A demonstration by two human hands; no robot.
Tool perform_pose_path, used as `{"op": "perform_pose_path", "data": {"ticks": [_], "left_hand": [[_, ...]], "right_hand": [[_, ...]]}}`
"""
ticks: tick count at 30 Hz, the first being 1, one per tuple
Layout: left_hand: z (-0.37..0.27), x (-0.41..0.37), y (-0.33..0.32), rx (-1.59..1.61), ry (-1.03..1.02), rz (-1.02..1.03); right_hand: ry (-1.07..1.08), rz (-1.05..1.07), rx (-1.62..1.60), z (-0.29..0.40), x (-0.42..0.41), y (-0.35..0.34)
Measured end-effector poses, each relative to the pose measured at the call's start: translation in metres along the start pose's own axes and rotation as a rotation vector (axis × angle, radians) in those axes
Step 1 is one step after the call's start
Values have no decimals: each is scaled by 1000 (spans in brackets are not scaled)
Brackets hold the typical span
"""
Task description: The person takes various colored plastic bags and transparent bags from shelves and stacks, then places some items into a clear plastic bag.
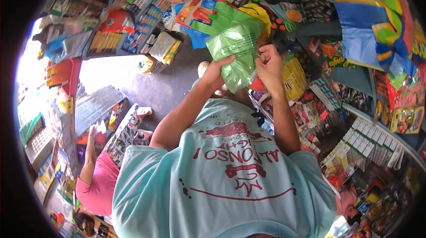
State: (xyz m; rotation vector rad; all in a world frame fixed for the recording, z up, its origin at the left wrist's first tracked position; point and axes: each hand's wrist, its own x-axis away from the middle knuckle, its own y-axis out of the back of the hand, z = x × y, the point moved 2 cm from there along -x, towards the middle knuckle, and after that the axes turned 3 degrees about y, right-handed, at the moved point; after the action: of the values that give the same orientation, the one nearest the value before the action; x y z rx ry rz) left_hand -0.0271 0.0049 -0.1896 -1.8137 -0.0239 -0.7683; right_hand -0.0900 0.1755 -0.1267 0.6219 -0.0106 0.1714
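A translucent green plastic bag hangs between my two hands, with small print on its upper part. My left hand grips its lower left side, the thumb lying on top of the plastic. At the bag's right edge my right hand is raised with its fingers curled and the fingertips pinched together, near or on the film; how much it holds is hard to tell. Just beyond the bag lie more green plastic bags beside a yellow plastic bag.
Packed shelves surround me. Blue and multicoloured plastic bags hang at the upper right. A yellow packet is right of my right hand. At the left, a person in a pink shirt is beside a grey counter. Another person appears at the lower right.
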Motion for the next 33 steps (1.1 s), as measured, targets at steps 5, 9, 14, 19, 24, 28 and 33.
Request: {"op": "perform_pose_path", "data": {"ticks": [5,9,14,19,24,28,33], "left_hand": [[-16,47,-14,-82,-275,-140],[-1,72,-22,-205,-447,-231],[34,101,-37,-90,-497,-356],[59,109,-37,125,-615,-406],[-8,175,-3,202,-856,-307],[-25,181,-11,-53,-938,-444],[-16,155,-53,-312,-954,-372]], "right_hand": [[371,-49,404,45,-9,-17],[433,69,414,49,-14,-18],[69,214,-264,-5,-1,-23],[-298,149,-843,-33,22,-11],[-452,-74,-768,-85,1,63],[42,108,-575,25,31,76],[810,297,-35,148,40,56]]}}
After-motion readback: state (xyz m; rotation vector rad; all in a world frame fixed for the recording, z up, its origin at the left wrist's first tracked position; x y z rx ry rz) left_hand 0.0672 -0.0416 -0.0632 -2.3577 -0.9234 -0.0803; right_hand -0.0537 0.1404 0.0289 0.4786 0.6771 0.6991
